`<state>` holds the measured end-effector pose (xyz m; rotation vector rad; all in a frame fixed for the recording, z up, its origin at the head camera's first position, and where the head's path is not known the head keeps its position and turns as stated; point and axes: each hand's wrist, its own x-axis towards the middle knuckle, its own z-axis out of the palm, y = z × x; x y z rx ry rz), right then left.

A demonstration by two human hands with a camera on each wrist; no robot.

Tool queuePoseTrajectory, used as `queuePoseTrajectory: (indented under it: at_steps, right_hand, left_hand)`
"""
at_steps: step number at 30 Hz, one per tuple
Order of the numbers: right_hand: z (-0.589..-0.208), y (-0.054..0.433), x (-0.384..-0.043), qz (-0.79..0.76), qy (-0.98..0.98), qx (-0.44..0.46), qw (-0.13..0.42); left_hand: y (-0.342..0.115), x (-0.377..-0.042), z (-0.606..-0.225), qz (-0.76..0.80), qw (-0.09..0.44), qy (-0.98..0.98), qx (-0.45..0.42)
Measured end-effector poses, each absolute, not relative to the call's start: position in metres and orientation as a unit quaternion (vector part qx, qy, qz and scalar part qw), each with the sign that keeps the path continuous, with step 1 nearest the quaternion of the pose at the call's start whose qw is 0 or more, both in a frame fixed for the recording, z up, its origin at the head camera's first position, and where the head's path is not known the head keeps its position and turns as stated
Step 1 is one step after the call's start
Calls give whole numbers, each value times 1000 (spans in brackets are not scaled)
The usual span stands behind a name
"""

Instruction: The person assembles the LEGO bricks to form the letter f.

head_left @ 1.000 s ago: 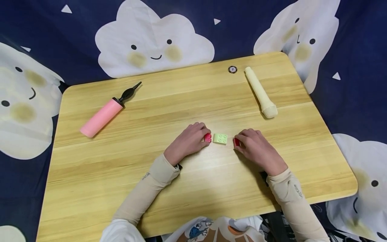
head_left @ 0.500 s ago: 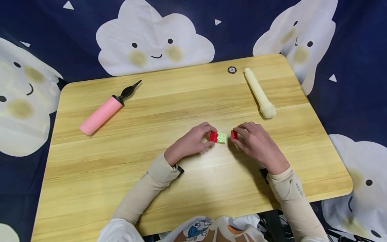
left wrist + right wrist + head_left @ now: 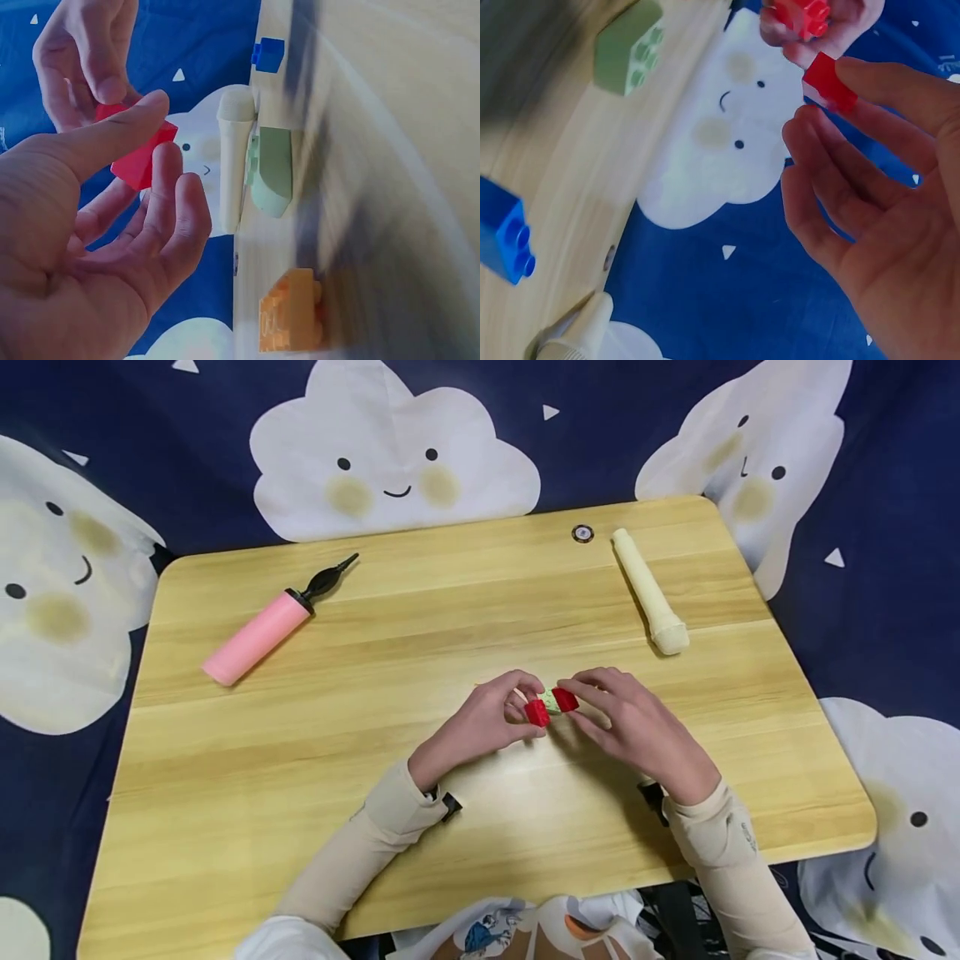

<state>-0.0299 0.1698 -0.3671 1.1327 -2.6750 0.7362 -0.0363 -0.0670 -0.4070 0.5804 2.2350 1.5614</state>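
Observation:
My left hand (image 3: 483,718) pinches a red toy brick (image 3: 537,712) between thumb and fingertips. Opposite it, my right hand (image 3: 630,718) grips a second red brick (image 3: 566,698) the same way. Both are held up off the table, tilted and close together. Studs show on the left hand's brick in the right wrist view. Between and beneath them, a pale green brick (image 3: 271,171) with a sloped end lies on the table, partly covered in the head view.
A blue brick (image 3: 268,55) and an orange brick (image 3: 289,311) sit on the table, largely hidden by the hands from above. Farther back lie a cream microphone-shaped object (image 3: 648,589), a small round black disc (image 3: 582,533) and a pink hand pump (image 3: 258,637).
Both hands have come closer together over the green brick, raising and tilting their red bricks. Earlier the green brick showed fully between them; now the red ones overlap it.

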Motion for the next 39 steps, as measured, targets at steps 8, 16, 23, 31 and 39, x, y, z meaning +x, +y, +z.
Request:
queuePoseTrajectory:
  at_steps: [8, 16, 23, 31, 39]
  right_hand:
    - [-361, 157, -21, 262, -875, 408, 13]
    - [-368, 153, -16, 247, -875, 416, -14]
    - [-375, 150, -17, 242, -873, 424, -8]
    - [-379, 148, -15, 262, -873, 411, -27]
    - [-384, 145, -15, 264, -873, 409, -27]
  left_hand:
    - [-73, -18, -411, 549, 174, 804, 147]
    - [-72, -9, -418, 540, 185, 811, 126]
    - [-71, -2, -419, 518, 156, 828, 145]
    - [-66, 2, -422, 407, 93, 892, 173]
    - [-64, -1, -424, 383, 120, 901, 163]
